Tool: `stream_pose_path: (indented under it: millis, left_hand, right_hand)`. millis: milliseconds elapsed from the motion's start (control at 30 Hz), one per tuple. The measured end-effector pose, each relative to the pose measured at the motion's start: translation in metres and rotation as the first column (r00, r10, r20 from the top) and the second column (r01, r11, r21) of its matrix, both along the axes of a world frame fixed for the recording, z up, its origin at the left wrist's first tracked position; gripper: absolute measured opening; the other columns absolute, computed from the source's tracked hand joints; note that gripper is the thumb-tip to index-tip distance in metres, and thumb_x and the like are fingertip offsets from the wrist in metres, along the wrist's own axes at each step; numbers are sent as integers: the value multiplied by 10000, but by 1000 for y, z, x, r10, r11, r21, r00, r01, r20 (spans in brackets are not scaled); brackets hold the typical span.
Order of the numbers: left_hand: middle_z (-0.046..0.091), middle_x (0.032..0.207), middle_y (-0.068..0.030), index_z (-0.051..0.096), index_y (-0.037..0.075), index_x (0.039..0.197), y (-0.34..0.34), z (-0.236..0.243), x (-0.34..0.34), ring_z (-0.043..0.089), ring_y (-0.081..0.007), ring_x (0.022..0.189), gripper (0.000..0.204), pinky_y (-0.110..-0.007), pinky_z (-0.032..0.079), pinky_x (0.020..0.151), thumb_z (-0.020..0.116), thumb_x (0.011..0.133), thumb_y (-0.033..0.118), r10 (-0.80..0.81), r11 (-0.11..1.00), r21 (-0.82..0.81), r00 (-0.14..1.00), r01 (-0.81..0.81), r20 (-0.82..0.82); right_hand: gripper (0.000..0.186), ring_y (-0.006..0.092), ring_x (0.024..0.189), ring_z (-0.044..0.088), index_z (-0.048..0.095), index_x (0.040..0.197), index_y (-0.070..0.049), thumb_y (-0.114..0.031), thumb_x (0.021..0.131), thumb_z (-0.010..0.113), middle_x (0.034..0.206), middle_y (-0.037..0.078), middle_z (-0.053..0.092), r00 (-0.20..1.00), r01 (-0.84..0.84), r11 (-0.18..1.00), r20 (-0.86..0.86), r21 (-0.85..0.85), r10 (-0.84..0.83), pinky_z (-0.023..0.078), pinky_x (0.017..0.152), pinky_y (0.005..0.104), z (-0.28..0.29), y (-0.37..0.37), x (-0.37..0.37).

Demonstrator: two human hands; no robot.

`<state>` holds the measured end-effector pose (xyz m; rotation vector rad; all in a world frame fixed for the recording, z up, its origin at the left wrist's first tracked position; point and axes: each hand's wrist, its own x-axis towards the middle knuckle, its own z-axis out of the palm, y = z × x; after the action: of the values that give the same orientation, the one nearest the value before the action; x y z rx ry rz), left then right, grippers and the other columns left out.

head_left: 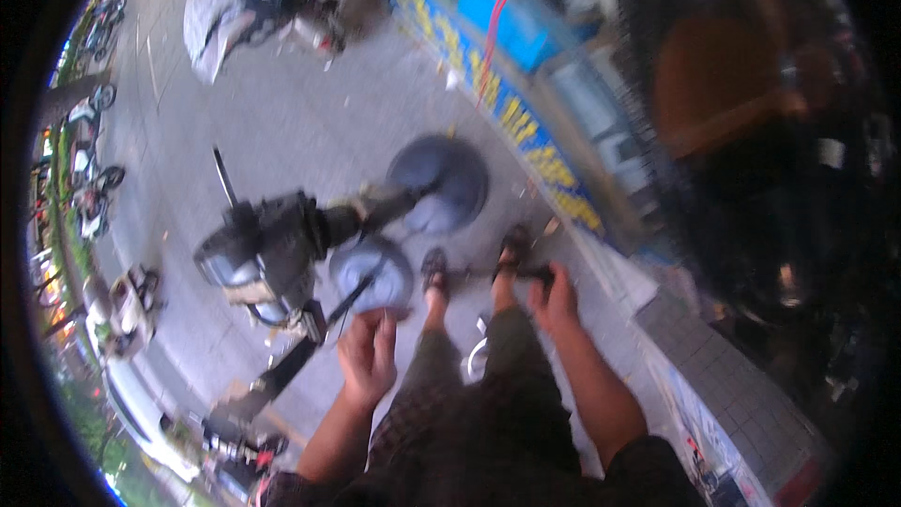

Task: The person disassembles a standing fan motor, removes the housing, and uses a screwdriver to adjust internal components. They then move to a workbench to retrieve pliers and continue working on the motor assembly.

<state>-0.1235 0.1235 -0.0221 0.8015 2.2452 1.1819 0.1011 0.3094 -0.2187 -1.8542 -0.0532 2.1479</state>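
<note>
Curled right hand (557, 300) holds a dark stick (537, 275), right of the small gray disc (375, 265); left hand (369, 354), just below the disc, is curled, can't tell on what.

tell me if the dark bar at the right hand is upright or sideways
Sideways: the dark bar runs roughly level across the picture from the right hand toward the feet; blur hides its far end.

Machine (267, 249) left of left hand (368, 355)
</note>
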Motion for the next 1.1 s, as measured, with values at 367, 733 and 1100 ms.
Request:
stream_pose_path:
  millis: [367, 733, 1100]
  left_hand:
    - [643, 830, -202, 585, -1, 995, 165, 181, -60, 705, -386, 758, 143, -447, 536, 634, 664, 982, 117, -575, 813, -84, 775, 576, -262]
    - [744, 937, -231, 720, 11, 983, 424, 136, -167, 722, -422, 913, 361, -507, 570, 812, 656, 978, 367, -484, 859, -298, 471, 416, -737]
    - [724, 884, -280, 686, -6, 1065, 449, 106, -168, 725, -433, 872, 399, -486, 564, 789, 699, 966, 380, -236, 953, -77, 561, 293, -793]
  right_hand:
    - [372, 155, 494, 412, 511, 865, -108, -444, 1017, 559, 629, 33, 450, 999, 40, 996, 33, 76, -42, 329, 455, 304, 29, -17, 131]
    - [287, 161, 536, 450, 518, 919, -116, -373, 1047, 528, 652, 40, 479, 984, 141, 987, -116, 77, -131, 316, 471, 326, 48, -51, 160]
    - [297, 161, 520, 443, 516, 942, -103, -381, 1046, 525, 644, 35, 485, 988, 133, 989, -68, -61, -137, 339, 458, 320, 40, -70, 189]
